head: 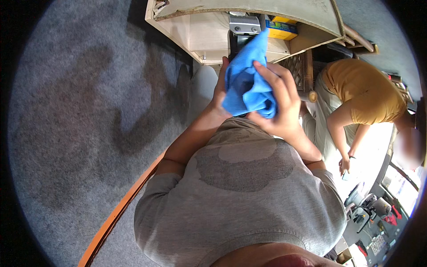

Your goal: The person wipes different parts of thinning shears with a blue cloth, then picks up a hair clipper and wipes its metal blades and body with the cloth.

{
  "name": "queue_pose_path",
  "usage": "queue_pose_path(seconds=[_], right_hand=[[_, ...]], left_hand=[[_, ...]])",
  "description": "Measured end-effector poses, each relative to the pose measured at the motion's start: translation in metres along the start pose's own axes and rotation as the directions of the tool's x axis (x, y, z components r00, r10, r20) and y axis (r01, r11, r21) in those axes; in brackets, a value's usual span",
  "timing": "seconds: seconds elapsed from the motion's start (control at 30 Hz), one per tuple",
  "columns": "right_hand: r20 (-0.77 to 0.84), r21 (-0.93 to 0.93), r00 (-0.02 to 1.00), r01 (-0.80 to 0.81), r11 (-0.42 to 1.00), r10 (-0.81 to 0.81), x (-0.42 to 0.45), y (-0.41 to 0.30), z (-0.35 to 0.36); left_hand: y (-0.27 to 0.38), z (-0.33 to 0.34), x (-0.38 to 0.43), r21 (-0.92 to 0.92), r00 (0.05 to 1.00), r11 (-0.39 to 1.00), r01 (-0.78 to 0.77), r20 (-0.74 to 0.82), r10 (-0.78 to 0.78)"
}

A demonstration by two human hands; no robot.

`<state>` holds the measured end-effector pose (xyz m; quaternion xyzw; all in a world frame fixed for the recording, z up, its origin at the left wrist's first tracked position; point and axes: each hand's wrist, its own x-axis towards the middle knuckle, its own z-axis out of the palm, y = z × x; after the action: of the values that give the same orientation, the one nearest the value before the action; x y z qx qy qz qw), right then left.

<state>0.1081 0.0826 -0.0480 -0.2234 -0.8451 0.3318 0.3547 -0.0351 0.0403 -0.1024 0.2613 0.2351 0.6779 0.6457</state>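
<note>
A black hair clipper point(235, 42) with a wide metal toothed blade point(245, 26) points away from me, over the front of a cabinet. My left hand point(221, 95) holds the clipper from the left side, its lower fingers hidden behind the cloth. A crumpled blue cloth point(248, 78) lies over most of the clipper's body, and one corner of it reaches up beside the blade. My right hand point(283, 96) grips this cloth from the right, with fingertips pressing on its upper face and the thumb beneath. The clipper's lower body is mostly covered.
Ahead stands an open-fronted pale wooden cabinet point(206, 33), with yellow and blue boxes point(282, 30) inside. A person in a mustard shirt point(367, 90) bends over at the right, near bamboo furniture point(308, 76). Grey carpet point(73, 116) and an orange strip point(123, 207) lie at left.
</note>
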Motion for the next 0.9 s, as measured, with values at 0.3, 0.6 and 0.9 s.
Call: queue_pose_path(seconds=[0.3, 0.6, 0.9], right_hand=[[-0.548, 0.049, 0.836, -0.005, 0.999, 0.031, 0.013, 0.019, -0.051], [-0.245, -0.073, 0.920, 0.299, 0.951, -0.308, 0.024, 0.014, -0.041], [0.087, 0.006, 0.840, 0.537, 0.843, -0.536, 0.015, -0.008, -0.021]], left_hand=[[0.000, -0.008, -0.005, -0.282, 0.982, 0.945, 0.168, -0.036, -0.185], [0.000, 0.008, 0.000, -0.194, 0.956, 0.977, 0.091, -0.259, -0.140], [-0.002, 0.002, 0.007, -0.355, 0.960, 0.922, 0.155, -0.168, -0.226]])
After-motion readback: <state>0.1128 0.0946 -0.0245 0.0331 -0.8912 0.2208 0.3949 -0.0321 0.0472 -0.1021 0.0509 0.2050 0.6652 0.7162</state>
